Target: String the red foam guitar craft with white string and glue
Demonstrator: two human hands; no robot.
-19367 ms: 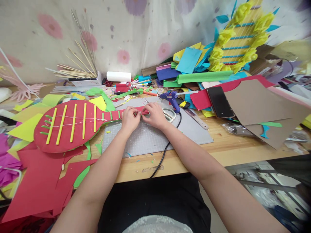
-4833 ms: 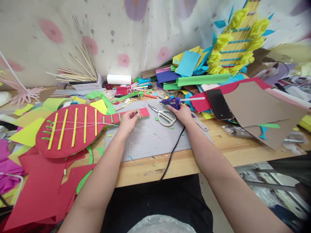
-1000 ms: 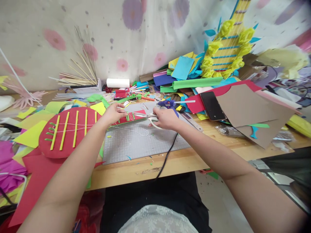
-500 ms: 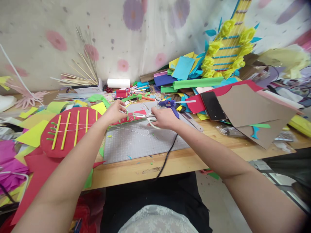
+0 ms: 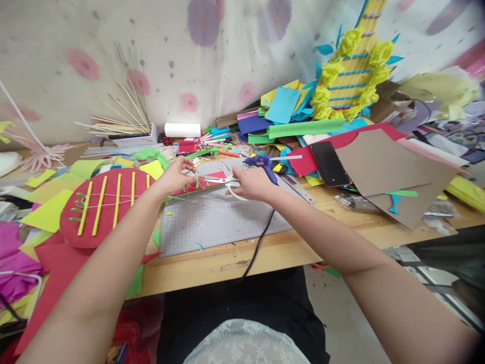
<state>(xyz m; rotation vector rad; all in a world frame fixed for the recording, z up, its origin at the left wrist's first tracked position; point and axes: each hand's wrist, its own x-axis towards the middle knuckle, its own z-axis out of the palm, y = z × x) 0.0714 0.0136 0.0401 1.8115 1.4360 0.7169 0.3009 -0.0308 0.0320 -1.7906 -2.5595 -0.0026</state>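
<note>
My right hand (image 5: 252, 183) is closed around the white handles of a pair of scissors (image 5: 224, 180), whose blades point left toward my other hand. Thumb and fingers of my left hand (image 5: 178, 174) pinch thin white string beside a small green peg (image 5: 196, 179); the fingers partly hide the grip. Both hands are over a red strip (image 5: 215, 175) with green bits on it, the neck of a paper guitar. Its round red body (image 5: 106, 202), with yellow bars and strings across it, lies under my left forearm. A loop of white string (image 5: 222, 207) rests on the grey cutting mat (image 5: 212, 232).
A blue glue gun (image 5: 261, 161) lies just beyond my right hand, its black cord (image 5: 261, 237) crossing the table edge. A metal ruler (image 5: 299, 189), a phone (image 5: 329, 164) and brown cardboard (image 5: 386, 162) are to the right. A yellow paper guitar (image 5: 348, 81) stands at the back.
The view has shifted slightly. Both hands keep nearly the same place over the red neck, with the scissor blades still close to my left fingertips.
</note>
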